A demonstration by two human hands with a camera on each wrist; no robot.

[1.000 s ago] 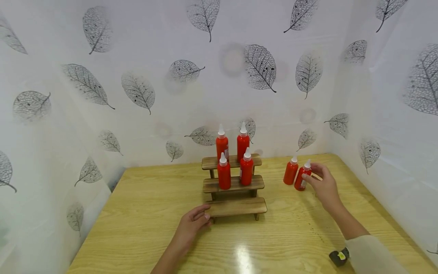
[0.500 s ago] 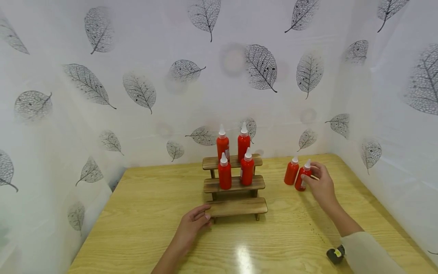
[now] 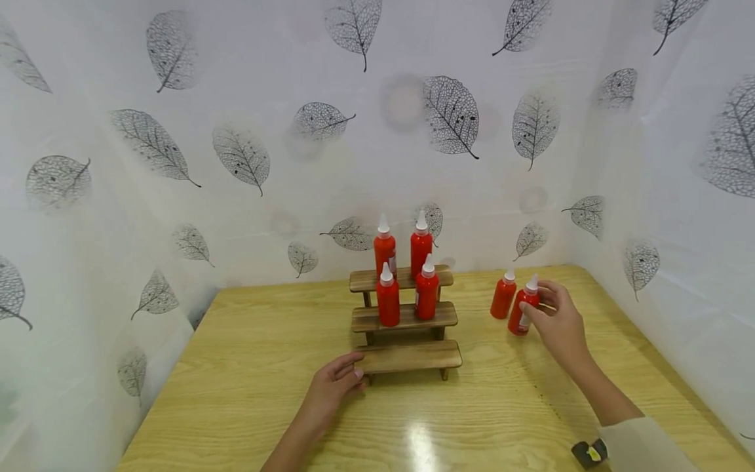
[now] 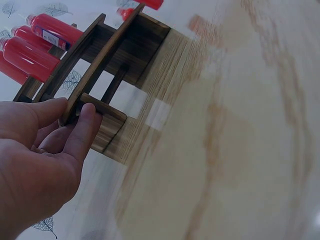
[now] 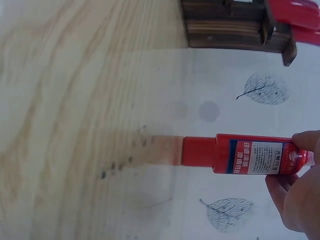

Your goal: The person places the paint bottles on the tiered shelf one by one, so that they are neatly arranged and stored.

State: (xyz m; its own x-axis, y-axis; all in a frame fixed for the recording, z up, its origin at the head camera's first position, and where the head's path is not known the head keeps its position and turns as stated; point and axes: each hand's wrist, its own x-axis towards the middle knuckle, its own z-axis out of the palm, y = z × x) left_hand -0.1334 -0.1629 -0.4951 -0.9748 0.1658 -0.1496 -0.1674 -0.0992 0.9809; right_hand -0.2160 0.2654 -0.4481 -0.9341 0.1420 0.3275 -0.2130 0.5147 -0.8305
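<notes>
A three-step wooden stand [image 3: 407,357] holds several red bottles with white pointed caps, two on the top step and two on the middle one; the lowest step is bare. My left hand [image 3: 331,388] pinches the left end of that lowest step between thumb and fingers, as the left wrist view confirms. To the right, my right hand [image 3: 557,321] grips a red bottle [image 5: 255,154] near its top, thumb on one side and fingers on the other. Its label faces the right wrist camera. Just left of it, another red bottle [image 3: 503,296] stands upright on the table.
The wooden table [image 3: 248,367] ends at a white leaf-print sheet [image 3: 283,170] hung behind and at both sides. A small black device [image 3: 588,452] sits at the right sleeve. Dark specks [image 5: 115,169] mark the tabletop near the held bottle.
The held bottle has shifted slightly toward me, widening its distance from the neighbouring bottle, and the right hand moved with it. My left hand stays on the stand.
</notes>
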